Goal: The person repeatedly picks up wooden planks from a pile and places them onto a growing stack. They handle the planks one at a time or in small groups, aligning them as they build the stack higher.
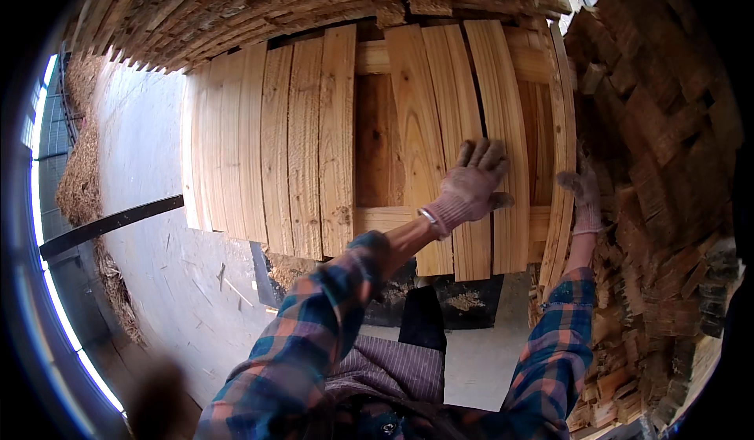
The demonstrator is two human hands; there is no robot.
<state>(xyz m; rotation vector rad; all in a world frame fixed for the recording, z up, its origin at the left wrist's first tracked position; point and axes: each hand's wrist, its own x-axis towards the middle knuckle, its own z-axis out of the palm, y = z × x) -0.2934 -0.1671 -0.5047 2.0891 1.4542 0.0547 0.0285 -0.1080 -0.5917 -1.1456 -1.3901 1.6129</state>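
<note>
My left hand (475,185), in a pinkish work glove, lies with its fingers spread across pale wooden planks (444,110) and presses on them near a dark gap. Nothing is gripped in it. At the right side of the stack, my gloved right hand (585,197) holds a long narrow wooden board (559,118) by its outer edge, thumb toward the top. Its other fingers are partly hidden in shadow. Left of an open gap, another row of planks (306,149) lies side by side. Crosswise wooden pieces (381,219) show in the gap below the planks.
A tall pile of stacked boards (314,4) borders the far side. Rough wood offcuts (652,126) are heaped close on the right. The grey floor (141,134) at left carries a dark strip (110,226) and sawdust (78,165). A dark panel (471,303) lies near my legs.
</note>
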